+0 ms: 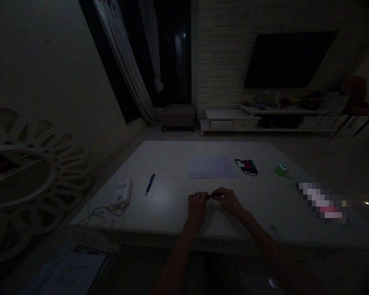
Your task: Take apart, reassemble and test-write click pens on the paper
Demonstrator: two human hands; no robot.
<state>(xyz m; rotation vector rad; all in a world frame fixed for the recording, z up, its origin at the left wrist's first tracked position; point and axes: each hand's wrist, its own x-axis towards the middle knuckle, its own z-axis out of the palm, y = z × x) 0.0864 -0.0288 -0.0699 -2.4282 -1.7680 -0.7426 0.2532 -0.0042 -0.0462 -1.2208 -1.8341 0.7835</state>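
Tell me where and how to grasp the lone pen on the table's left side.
Pinch the pen mid-barrel, probably best from above and the right: it is slim and lies flat, slanting away, with a white box on its left.

You have a smooth table [169,164] with a soft sheen, bearing matt paper sheets [210,167] and a green roll [281,170] of shiny, translucent plastic. The white box [122,191] looks plastic too. The slim dark piece [209,196] you hold is too dim to judge. You face cloth curtains [123,57] and a rough, ridged wall [219,61].
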